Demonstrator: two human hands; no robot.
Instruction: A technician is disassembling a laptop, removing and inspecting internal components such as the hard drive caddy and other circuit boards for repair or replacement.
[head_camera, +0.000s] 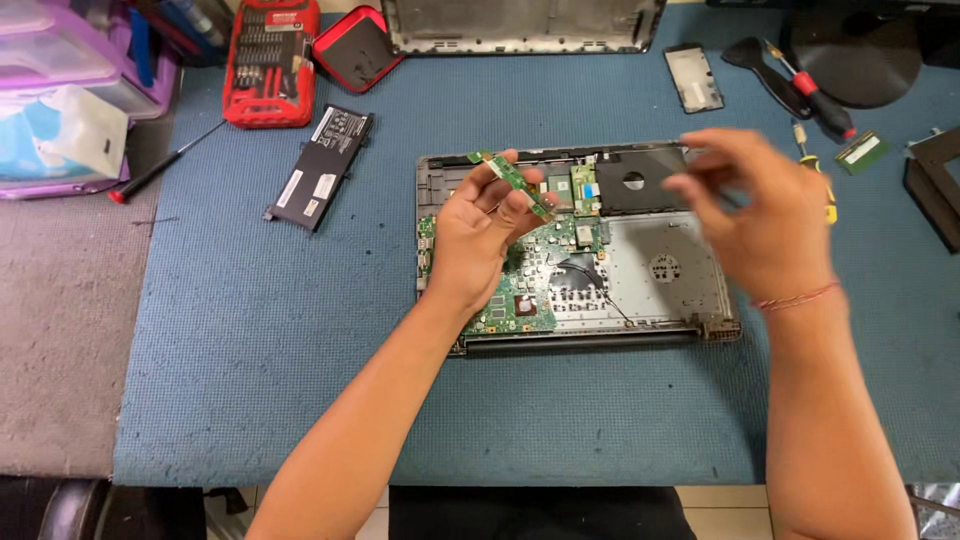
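Head view: the left hand (478, 228) has its grip closed on a narrow green circuit board strip (512, 182), held above the opened laptop chassis (640, 270). The strip's long axis slants from upper left to lower right, toward the right hand (762, 215). That hand is blurred, its grip loose, apparently empty, apart from the strip.

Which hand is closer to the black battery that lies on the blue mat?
The left hand. It is right of the battery, holding a narrow green circuit board over the opened laptop. The right hand is farther right, above the laptop's far side.
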